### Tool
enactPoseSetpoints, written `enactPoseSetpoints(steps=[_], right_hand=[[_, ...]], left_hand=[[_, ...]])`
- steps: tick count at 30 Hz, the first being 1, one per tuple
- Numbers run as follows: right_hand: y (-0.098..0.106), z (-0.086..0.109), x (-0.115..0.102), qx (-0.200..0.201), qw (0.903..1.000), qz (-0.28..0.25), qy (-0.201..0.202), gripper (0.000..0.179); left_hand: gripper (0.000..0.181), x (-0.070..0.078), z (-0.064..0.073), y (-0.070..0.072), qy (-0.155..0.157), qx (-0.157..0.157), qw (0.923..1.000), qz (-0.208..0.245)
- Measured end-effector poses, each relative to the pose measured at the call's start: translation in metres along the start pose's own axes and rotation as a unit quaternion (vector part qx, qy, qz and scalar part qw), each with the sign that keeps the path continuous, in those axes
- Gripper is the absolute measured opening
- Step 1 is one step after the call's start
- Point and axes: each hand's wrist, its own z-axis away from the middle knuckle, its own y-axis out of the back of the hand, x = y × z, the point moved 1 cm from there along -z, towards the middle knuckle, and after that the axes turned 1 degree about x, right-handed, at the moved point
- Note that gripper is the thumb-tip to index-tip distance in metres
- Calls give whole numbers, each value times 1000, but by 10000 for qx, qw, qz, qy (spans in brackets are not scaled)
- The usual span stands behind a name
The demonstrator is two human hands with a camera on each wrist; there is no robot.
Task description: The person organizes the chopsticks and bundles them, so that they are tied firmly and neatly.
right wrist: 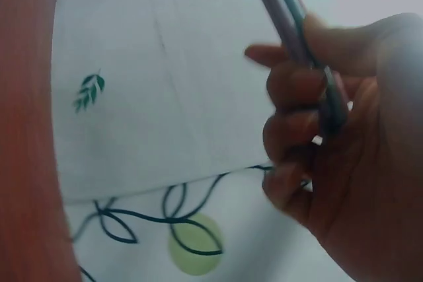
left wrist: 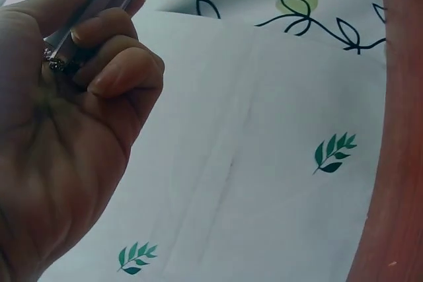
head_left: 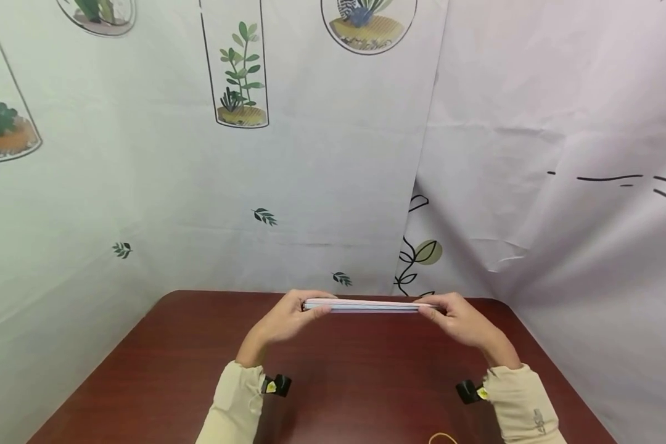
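Note:
Both hands hold a thin, flat stack of pastel sheets (head_left: 374,306) level above the table, seen nearly edge-on. My left hand (head_left: 283,319) grips its left end, thumb on the near edge. At that end the left wrist view shows a small metallic, coil-like part (left wrist: 55,63) close to the palm. The opposite end is pinched by my right hand (head_left: 465,320), thumb likewise in front. In the right wrist view, a dark, blurred end piece (right wrist: 333,109) lies inside the curled fingers. The stack's broad faces are hidden, so its exact kind cannot be told.
Below the hands is a dark red-brown table (head_left: 161,370) with rounded far corners. A yellow loop (head_left: 443,436) lies at its near edge. A white cloth (head_left: 333,185) printed with plants hangs behind and at the sides. Small black cameras (head_left: 282,385) sit at both wrists.

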Motion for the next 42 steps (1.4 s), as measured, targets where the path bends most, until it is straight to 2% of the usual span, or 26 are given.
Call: enactPoseSetpoints(steps=[2,4,7,11,13,17,22,28,30,31,32,33,34,35,36,38,39,40,41,42], right_hand=[[0,0,-6,113,9970,760,41,17],[-3,-1,-12,339,9870,1562,166,15],[-14,-2,-18,845,9572,2722,507,19],[-33,-8,-22,1541,9132,3656,936,39],[-41,-12,-24,1815,8993,3854,986,52],[-54,-18,-24,2229,8811,4070,911,72],[-65,-21,-20,2884,8596,4091,1024,64],[-76,-18,-16,3773,8156,4131,1478,53],[-76,-18,-16,3874,8096,4137,1525,52],[-75,-19,-15,3892,8098,4117,1527,52],[-74,-19,-15,3899,8099,4109,1525,52],[-74,-19,-15,3885,8101,4119,1523,51],[-73,-19,-15,3865,8103,4136,1515,50],[-72,-20,-15,3854,8099,4155,1513,49],[-71,-20,-15,3846,8099,4167,1502,49],[-70,-20,-17,3845,8098,4177,1478,48],[-69,-20,-18,3843,8107,4165,1470,48],[-67,-21,-19,3850,8114,4142,1478,47],[-66,-21,-21,3857,8121,4113,1501,48],[-65,-22,-23,3857,8129,4083,1543,48]], left_hand=[[28,0,-1,-1,-11,27,10000,16],[27,-1,-2,-4,-74,51,10000,34],[26,-2,-5,-8,-227,73,9997,102],[26,-2,-9,-14,-415,82,9990,173],[25,-2,-9,-14,-440,144,9987,198],[23,-3,-9,-11,-433,273,9984,233],[23,-4,-9,-8,-346,228,9975,570],[24,1,-5,-9,-177,25,9977,660],[25,6,-4,-9,-106,-6,9992,388],[27,9,-3,-9,-96,35,9999,74],[28,14,-2,-10,-82,124,9992,-378],[31,19,0,-11,-97,236,9949,-974],[33,25,1,-12,-134,361,9857,-1641],[35,31,2,-14,-201,497,9688,-2419],[36,38,3,-17,-274,643,9452,-3190],[40,50,4,-27,-436,967,8895,-4444],[42,55,4,-34,-547,1113,8636,-4887],[44,59,3,-41,-645,1257,8412,-5219],[47,62,2,-49,-720,1388,8214,-5485],[49,64,1,-56,-767,1512,8094,-5622]])
